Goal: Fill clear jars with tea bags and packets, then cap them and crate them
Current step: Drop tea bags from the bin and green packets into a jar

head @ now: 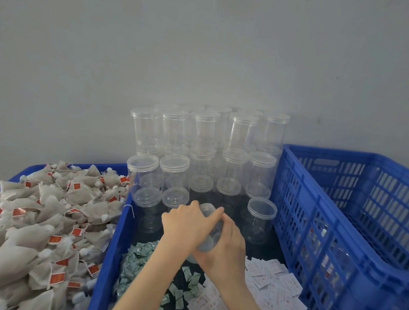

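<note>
From the head camera, we have a clear jar [207, 232] tilted at centre frame, our left hand [186, 224] curled over its lid end, our right hand [227, 247] wrapped round its body. We judge we're uncapping it; next comes filling from the tea bags [36, 228] at nine o'clock. Packets [270, 286] lie at five o'clock, their print too blurred to read.

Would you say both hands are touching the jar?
Touching: the head view shows the left hand and right hand wrapped around the jar.
</note>
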